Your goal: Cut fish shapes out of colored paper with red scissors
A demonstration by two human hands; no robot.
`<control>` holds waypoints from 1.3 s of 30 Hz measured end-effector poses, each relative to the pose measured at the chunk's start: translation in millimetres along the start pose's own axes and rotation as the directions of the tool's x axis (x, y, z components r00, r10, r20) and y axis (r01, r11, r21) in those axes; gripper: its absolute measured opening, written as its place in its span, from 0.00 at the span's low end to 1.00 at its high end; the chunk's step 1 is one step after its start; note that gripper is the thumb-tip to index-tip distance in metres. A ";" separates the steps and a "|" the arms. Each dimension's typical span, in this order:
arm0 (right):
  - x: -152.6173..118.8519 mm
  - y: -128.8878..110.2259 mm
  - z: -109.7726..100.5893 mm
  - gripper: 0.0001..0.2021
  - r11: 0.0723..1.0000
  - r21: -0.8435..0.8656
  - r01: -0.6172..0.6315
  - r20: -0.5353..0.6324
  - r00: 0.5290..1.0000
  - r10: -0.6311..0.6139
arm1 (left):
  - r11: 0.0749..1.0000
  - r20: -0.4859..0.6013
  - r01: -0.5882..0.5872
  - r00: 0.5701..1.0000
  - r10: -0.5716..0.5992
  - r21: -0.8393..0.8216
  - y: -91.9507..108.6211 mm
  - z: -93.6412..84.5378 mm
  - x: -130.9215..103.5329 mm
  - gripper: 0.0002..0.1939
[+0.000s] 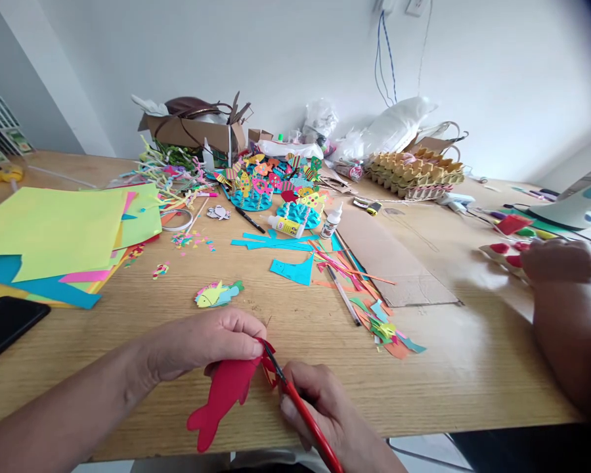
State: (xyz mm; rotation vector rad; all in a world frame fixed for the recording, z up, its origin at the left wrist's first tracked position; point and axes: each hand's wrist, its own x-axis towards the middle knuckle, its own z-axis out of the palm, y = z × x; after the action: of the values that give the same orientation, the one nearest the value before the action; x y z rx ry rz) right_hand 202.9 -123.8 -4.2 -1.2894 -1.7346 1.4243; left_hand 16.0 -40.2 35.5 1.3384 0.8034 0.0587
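Observation:
My left hand (214, 338) pinches a red paper fish (224, 394) near its upper right end, with the tail hanging down to the left. In my right hand (320, 407) are red-handled scissors (308, 420), their dark blades at the red paper just beside my left fingertips. A narrow bit of red paper hangs next to the blades. Beyond my left hand, a small pile of cut paper fish (217, 294) lies on the wooden table (167, 407), a yellow one on top.
Coloured sheets (54, 223) and a black phone (10, 325) lie left. Ahead are paper scraps (389, 328), a pen (343, 295), glue bottles (331, 222), cardboard (389, 256) and fish decorations (270, 184). Another person's arm (564, 322) rests at right.

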 end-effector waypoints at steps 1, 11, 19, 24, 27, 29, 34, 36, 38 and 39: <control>-0.1 -0.1 -0.3 0.13 1.000 -0.009 0.005 -0.002 1.000 -0.005 | 1.000 0.005 0.001 1.000 -0.001 0.000 -0.2 -0.2 0.2 0.10; -0.2 3.7 -0.9 0.14 0.997 -0.076 0.030 -0.016 0.999 -0.032 | 1.000 0.027 0.006 1.000 -0.007 0.030 1.8 -2.3 1.4 0.10; 0.1 0.6 -1.1 0.14 0.998 -0.057 0.022 -0.008 1.000 -0.023 | 0.998 0.054 0.030 0.998 -0.033 0.053 3.4 -5.9 0.7 0.09; -0.4 -2.4 -1.6 0.14 0.998 -0.057 0.007 0.004 1.000 -0.006 | 0.995 0.073 0.042 0.996 -0.049 0.093 7.6 -5.1 1.6 0.08; -0.7 -3.2 -2.7 0.14 0.996 -0.086 0.015 0.004 1.000 -0.015 | 0.989 0.083 0.048 0.995 -0.060 0.137 11.1 -4.7 2.0 0.07; -0.9 -3.3 -3.5 0.14 0.995 -0.093 0.018 0.008 1.000 -0.017 | 0.986 0.086 0.058 0.994 -0.072 0.157 12.8 -4.8 2.2 0.07; -1.3 -2.6 -5.9 0.14 0.993 -0.109 0.041 0.009 0.999 -0.040 | 0.979 0.104 0.073 0.990 -0.094 0.189 14.4 -6.0 3.5 0.07; -1.2 -2.9 -6.7 0.14 0.994 -0.105 0.037 0.013 0.999 -0.036 | 0.977 0.108 0.074 0.989 -0.098 0.201 14.9 -6.2 4.2 0.08; -0.9 -3.4 -7.2 0.14 0.995 -0.094 0.028 0.020 0.999 -0.026 | 0.974 0.110 0.076 0.989 -0.101 0.213 15.7 -6.6 4.9 0.09; -0.7 -3.6 -7.3 0.14 0.995 -0.092 0.025 0.022 1.000 -0.023 | 0.972 0.115 0.078 0.988 -0.105 0.219 16.1 -6.9 5.3 0.09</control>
State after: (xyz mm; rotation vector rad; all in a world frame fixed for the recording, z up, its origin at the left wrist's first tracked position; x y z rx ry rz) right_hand 208.3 -121.3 1.4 -1.3014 -1.8424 1.3635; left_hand 22.5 -27.5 46.9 1.4901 0.7798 -0.1889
